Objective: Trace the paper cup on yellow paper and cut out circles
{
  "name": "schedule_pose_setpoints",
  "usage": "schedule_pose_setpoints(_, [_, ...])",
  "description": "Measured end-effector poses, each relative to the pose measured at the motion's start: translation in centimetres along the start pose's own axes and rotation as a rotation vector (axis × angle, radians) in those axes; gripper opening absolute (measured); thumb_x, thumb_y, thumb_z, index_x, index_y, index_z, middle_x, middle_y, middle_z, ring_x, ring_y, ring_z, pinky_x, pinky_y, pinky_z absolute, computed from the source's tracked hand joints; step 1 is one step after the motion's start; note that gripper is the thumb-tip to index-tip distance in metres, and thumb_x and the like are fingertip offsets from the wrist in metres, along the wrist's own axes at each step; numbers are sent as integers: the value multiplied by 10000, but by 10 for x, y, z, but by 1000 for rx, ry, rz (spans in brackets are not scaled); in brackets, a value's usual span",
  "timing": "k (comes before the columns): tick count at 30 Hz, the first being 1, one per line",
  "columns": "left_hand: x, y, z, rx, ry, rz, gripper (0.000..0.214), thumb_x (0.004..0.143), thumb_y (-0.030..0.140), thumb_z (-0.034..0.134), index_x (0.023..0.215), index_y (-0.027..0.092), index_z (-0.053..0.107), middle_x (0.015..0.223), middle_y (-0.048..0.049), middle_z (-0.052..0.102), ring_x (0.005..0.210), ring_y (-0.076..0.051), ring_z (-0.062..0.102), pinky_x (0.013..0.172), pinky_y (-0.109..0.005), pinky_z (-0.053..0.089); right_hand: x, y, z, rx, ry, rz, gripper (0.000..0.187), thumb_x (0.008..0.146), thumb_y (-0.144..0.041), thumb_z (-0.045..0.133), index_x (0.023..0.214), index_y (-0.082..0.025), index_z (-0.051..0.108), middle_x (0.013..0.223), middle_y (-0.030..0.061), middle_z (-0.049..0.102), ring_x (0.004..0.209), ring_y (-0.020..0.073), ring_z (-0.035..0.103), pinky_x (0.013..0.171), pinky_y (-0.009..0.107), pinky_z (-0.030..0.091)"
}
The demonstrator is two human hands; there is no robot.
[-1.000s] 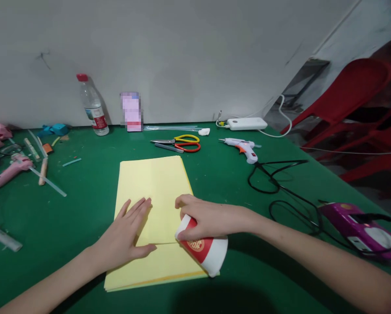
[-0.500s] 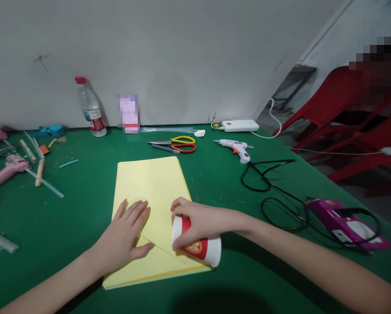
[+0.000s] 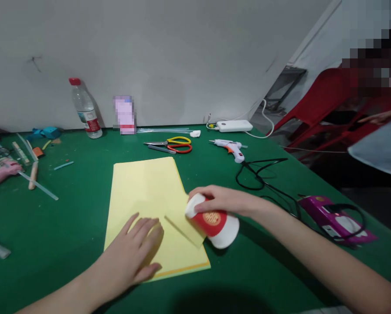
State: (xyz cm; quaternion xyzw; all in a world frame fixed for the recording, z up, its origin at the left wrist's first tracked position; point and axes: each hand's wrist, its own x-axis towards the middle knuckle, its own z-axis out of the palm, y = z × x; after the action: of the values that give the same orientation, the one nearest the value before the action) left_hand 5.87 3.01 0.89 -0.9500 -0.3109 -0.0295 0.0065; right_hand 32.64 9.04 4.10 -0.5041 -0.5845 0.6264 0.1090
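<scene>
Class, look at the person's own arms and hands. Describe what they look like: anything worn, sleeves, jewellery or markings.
The left hand and right hand are bare: no gloves, rings, watch or bracelet show. Both forearms are uncovered right to the picture's edge, with no sleeve, tattoo or marking in view. Nothing is strapped or wired to them.

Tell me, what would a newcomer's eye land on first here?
The pale yellow paper stack glows on the green table, with the left hand pressed flat on it. At its right edge the right hand holds a red-and-white paper cup on its side, a sheet's corner lifted against it. Behind lie scissors and a white glue gun.
</scene>
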Motion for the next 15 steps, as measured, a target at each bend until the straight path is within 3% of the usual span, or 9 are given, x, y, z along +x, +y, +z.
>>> schedule_pose_setpoints(2, [-9,10,-4,24,-29,36,475,830,379,472,1256,181,410,1268,-88,504,1110,-245,478,996,-423,349,-9,13,-23,31,149,29,414,648,-460,654,910,-149,579,863,57,652,750,175,626,619,253,492])
schedule_pose_setpoints(4, [-16,17,-8,80,-78,-13,484,794,355,492,1245,188,437,1268,-101,508,1072,-286,507,941,-460,407,-16,27,-42,36,276,62,400,672,-463,641,903,-141,590,823,70,657,689,170,622,560,246,478])
schedule_pose_setpoints(8, [-19,25,-9,191,-260,-85,505,734,186,456,1236,135,459,1207,-167,543,980,-329,563,772,-460,519,-22,46,-64,11,471,98,414,662,-497,647,872,-143,608,757,85,657,598,184,604,453,254,439])
schedule_pose_setpoints(11, [-18,28,-8,334,-315,23,672,705,97,443,1353,170,282,1211,-222,521,978,-364,574,667,-436,544,-26,48,-68,-25,640,37,381,645,-472,665,873,-174,598,901,90,643,744,213,616,540,271,478])
schedule_pose_setpoints(13, [-17,28,-10,408,-302,141,811,695,57,459,1395,273,111,1196,-223,529,952,-383,592,594,-415,547,-31,45,-68,-48,729,-22,367,656,-467,649,891,-192,591,982,84,622,832,231,607,607,287,494])
schedule_pose_setpoints(15, [-17,25,-14,430,-289,239,855,701,23,458,1383,358,66,1181,-195,545,912,-366,615,557,-383,548,-35,43,-66,-67,788,-91,371,697,-484,594,944,-208,575,1027,76,608,889,241,594,665,310,499])
